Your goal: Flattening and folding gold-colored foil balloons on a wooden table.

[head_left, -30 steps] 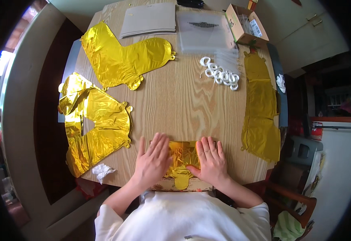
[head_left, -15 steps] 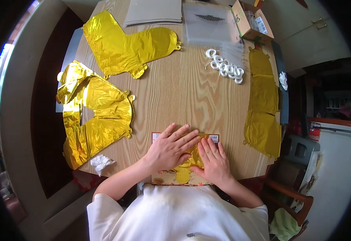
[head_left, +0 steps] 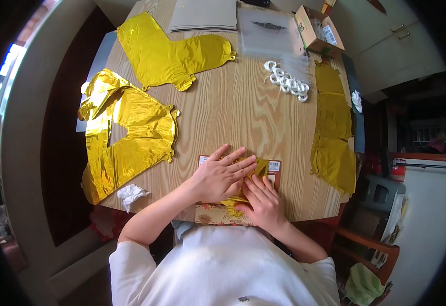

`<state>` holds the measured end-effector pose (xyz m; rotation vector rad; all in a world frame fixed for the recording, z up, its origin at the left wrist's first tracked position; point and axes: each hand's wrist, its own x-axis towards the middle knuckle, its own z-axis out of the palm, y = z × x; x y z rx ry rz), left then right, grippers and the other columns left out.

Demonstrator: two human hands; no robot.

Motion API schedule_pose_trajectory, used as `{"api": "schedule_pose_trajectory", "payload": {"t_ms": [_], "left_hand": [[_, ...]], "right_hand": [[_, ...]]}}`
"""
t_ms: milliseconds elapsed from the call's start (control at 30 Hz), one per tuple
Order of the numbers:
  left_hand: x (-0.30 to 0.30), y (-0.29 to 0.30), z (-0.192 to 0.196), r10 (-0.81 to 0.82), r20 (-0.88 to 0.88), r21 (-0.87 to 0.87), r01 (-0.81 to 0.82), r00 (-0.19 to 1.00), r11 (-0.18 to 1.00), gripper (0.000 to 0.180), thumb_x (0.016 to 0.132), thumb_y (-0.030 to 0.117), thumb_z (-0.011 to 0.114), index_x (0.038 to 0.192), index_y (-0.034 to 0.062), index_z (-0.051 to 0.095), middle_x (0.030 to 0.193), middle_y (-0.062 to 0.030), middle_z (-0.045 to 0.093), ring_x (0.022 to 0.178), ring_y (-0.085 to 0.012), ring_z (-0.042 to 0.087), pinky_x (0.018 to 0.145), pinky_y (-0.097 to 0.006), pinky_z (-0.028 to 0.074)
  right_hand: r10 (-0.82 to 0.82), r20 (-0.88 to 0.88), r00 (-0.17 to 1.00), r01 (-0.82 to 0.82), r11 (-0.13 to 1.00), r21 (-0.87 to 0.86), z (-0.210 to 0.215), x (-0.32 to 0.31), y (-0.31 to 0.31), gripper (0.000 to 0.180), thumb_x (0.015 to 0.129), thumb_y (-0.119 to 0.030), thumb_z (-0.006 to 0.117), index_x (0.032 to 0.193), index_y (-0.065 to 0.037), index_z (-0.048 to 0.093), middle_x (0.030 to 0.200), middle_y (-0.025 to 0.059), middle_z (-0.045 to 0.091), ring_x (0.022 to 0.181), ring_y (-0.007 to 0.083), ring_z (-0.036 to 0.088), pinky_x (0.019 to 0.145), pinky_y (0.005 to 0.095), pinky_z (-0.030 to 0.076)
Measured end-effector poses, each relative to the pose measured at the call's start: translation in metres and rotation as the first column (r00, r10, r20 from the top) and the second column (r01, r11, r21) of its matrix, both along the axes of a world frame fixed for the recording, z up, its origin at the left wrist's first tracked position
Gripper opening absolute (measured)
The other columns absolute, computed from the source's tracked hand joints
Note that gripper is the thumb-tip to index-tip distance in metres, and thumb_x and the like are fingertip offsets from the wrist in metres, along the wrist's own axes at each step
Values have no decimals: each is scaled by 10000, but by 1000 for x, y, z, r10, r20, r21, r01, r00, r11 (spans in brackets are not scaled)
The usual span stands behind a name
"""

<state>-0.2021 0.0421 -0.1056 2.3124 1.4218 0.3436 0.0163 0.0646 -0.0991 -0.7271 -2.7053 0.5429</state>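
A folded gold foil balloon [head_left: 260,166] lies on a patterned, brown-edged card or flat box [head_left: 215,215] at the table's near edge. Across the foil's left part rests my left hand [head_left: 222,177], palm down with fingers stretched out. My right hand [head_left: 264,202] presses on the foil's right side, fingers extended and its thumb near the lower end of the foil. Its fingertips reach close to the left hand's fingers. Both hands cover much of the foil, so its folds are partly hidden.
Flat gold foil balloons lie at the left [head_left: 136,130], far left [head_left: 177,56] and right [head_left: 332,122]. White ribbon coils [head_left: 289,84], clear plastic bags [head_left: 269,33], grey sheets [head_left: 202,16] and a small carton [head_left: 320,30] are at the back. A crumpled tissue [head_left: 131,195] sits near left.
The foil's lower end, earlier lying flat toward me, is now shorter and crumpled upward. My right hand has shifted slightly left and up with it. The whole view has moved a little.
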Motion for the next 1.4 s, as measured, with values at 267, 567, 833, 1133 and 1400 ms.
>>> {"api": "schedule_pose_trajectory", "payload": {"t_ms": [267, 567, 833, 1133, 1400], "left_hand": [[-5, 7, 9, -33, 46, -238, 43, 998, 970, 551, 1018, 381, 208, 1506, 166, 349, 1594, -14, 250, 1494, -255, 124, 1196, -501, 3], [-6, 11, 7, -30, 65, -303, 48, 997, 952, 558, 1038, 420, 150, 1511, 192, 336, 1595, -17, 240, 1494, -252, 109, 1199, -493, -7], [-7, 12, 13, -32, 65, -326, 52, 997, 944, 580, 1036, 460, 148, 1508, 182, 339, 1595, -14, 240, 1495, -249, 97, 1199, -491, -8], [-6, 12, 10, -24, 85, -313, 49, 996, 948, 613, 1031, 506, 156, 1502, 164, 350, 1596, -1, 235, 1497, -221, 90, 1200, -482, -20], [-5, 10, 10, -35, 44, -300, 47, 998, 953, 598, 1032, 505, 162, 1510, 189, 332, 1599, 3, 226, 1497, -219, 93, 1198, -495, -15]], "right_hand": [[-96, -57, 994, 99, 994, 49, 2, -11, 9, 134, 757, -103, 694, 859, -49, 626, 1007, 76, 694, 1084, 252, 645, 981, 423, 487], [69, -115, 991, 0, 857, 515, 3, -19, 8, 90, 829, -160, 602, 778, -105, 552, 749, 18, 509, 767, 175, 559, 809, 363, 491], [51, -51, 997, -13, 822, 569, 9, -22, 17, 51, 811, -163, 616, 815, -119, 591, 796, 9, 505, 793, 175, 544, 755, 351, 419], [57, -73, 996, -26, 930, 368, 1, -6, -1, 307, 844, -326, 666, 1044, -93, 663, 832, 9, 552, 785, 173, 530, 743, 357, 395], [70, -77, 995, -30, 905, 425, -8, -8, 0, 179, 829, -200, 659, 963, -86, 688, 786, -5, 561, 758, 161, 559, 727, 329, 416]]}}
